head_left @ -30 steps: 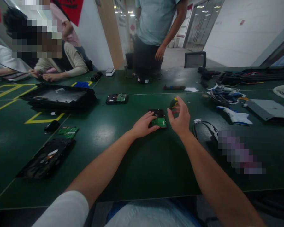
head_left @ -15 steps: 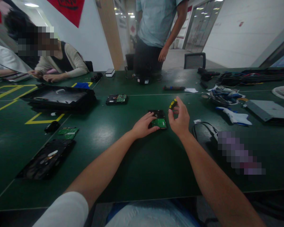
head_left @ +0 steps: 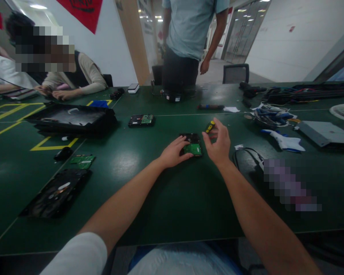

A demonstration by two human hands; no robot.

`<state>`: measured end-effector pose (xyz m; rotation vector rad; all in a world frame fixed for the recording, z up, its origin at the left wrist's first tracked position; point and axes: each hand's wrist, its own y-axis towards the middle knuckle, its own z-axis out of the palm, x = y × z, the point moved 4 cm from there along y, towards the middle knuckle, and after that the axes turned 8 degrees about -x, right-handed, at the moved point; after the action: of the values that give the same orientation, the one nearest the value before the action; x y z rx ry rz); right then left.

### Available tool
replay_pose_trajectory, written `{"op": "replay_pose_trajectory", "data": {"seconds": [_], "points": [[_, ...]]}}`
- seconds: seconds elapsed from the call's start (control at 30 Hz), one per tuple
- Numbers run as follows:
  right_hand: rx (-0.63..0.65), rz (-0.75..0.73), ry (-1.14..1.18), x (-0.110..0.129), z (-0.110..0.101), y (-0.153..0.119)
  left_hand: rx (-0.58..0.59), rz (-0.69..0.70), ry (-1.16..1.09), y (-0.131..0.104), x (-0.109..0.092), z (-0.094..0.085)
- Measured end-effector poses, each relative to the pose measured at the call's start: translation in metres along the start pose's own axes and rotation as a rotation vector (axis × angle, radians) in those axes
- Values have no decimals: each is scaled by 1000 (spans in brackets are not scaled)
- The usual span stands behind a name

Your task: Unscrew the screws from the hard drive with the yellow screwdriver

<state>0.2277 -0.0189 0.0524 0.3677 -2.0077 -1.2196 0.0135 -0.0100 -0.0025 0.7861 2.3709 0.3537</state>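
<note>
A black hard drive with a green circuit board [head_left: 194, 149] lies on the green table [head_left: 160, 198] in front of me. My left hand [head_left: 176, 152] rests on its left side, thumb along the near edge and fingers over the top. Just right of the drive, my right hand [head_left: 218, 143] holds a small yellow and black screwdriver [head_left: 210, 126] between thumb and fingers, above the table. The screwdriver's tip is too small to make out. A second hard drive [head_left: 141, 120] lies farther back on the left.
At left are a black tray [head_left: 74, 118], a loose green board [head_left: 83, 161] and a dark opened casing [head_left: 57, 193]. Coiled cables [head_left: 273, 114], a grey metal box [head_left: 328, 133] and a glove-like white and blue item [head_left: 285, 141] lie right. A person [head_left: 189, 34] stands across the table.
The screwdriver has tilted a little in my right hand, whose thumb has shifted slightly left. My left hand has stayed on the drive. The standing person's arm has moved.
</note>
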Motion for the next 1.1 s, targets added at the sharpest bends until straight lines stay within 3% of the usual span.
{"op": "replay_pose_trajectory", "data": {"seconds": [1.1], "points": [[18, -22, 8, 2, 1, 1, 3, -12, 4, 0, -1, -1]]}}
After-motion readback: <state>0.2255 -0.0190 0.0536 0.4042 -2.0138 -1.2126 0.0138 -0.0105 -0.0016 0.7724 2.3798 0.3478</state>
